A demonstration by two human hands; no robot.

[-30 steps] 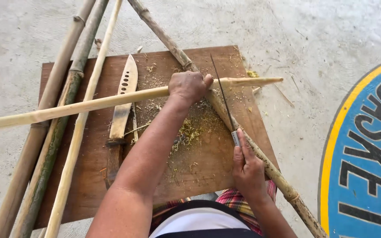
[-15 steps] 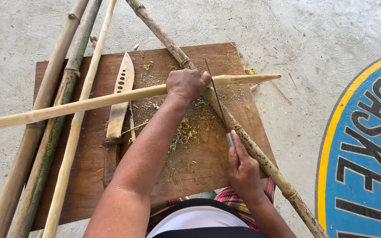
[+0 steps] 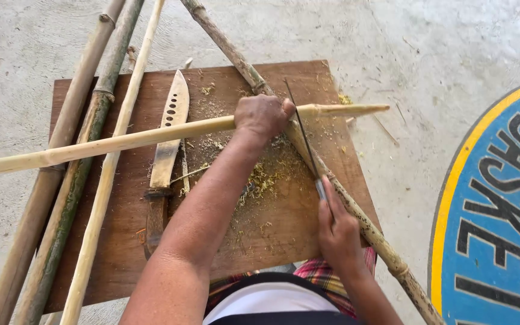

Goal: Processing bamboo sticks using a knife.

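Observation:
My left hand [image 3: 263, 117] is clenched around a pale peeled bamboo stick [image 3: 121, 141] that lies crosswise over a brown wooden board [image 3: 284, 232]. My right hand [image 3: 338, 232] grips the near end of a thin dark blade [image 3: 302, 138]. The blade crosses the stick right beside my left thumb. Under both runs a mottled bamboo pole [image 3: 368, 232], slanting from the top to the bottom right. Yellowish shavings [image 3: 263, 177] are scattered on the board below my left hand.
A big knife [image 3: 167, 150] with holes in its blade and a dark handle lies on the board's left half. Several bamboo poles [image 3: 73, 174] lean over the board's left edge. On the concrete floor at right is a blue painted circle with a yellow border [image 3: 501, 198].
The thin blade shifted slightly left and back along the cut with my right hand. My left hand kept its grip on the pale stick.

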